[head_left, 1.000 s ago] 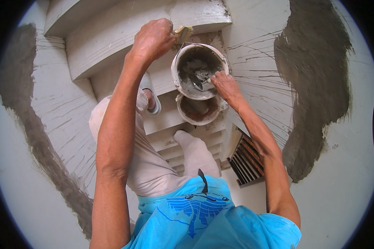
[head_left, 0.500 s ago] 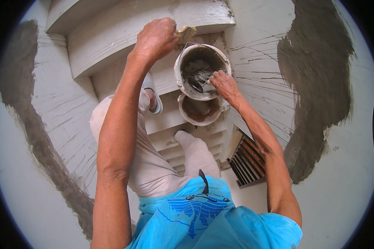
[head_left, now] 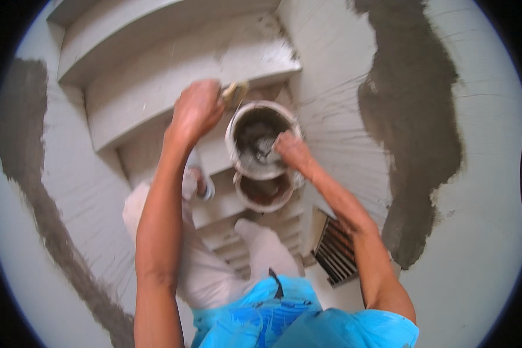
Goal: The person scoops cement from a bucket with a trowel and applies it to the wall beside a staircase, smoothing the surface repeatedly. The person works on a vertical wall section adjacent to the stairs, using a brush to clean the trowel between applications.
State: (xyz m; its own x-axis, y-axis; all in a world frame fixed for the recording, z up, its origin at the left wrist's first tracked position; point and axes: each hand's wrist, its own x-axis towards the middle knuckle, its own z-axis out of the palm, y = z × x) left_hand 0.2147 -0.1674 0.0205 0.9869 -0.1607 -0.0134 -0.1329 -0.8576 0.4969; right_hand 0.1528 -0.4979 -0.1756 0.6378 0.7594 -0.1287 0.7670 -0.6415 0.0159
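My left hand (head_left: 198,108) is closed around a brush (head_left: 235,93) with a pale wooden look, held above the far left rim of a bucket. That bucket (head_left: 231,139) is whitish, smeared with grey, and has wet grey cement mix inside. My right hand (head_left: 291,149) reaches over its right side, fingers wrapped round the handle of a small spoon-like scoop (head_left: 265,152). The scoop's dark rounded end dips into the mix and is blurred. A second bucket (head_left: 284,203), smaller in view, stands just nearer and partly under the first one's edge, with some brownish-grey residue inside.
Curved pale stair steps (head_left: 174,64) rise at the far left, and lower steps (head_left: 226,249) drop away between my legs. Dark wet cement patches cover the right wall (head_left: 412,116) and left wall (head_left: 26,116). A dark slatted railing (head_left: 336,249) stands below my right forearm.
The view has shifted, so buckets and hands sit lower and further left. The scoop has moved within the mix, its dark bowl less visible now. Both hands keep their grips.
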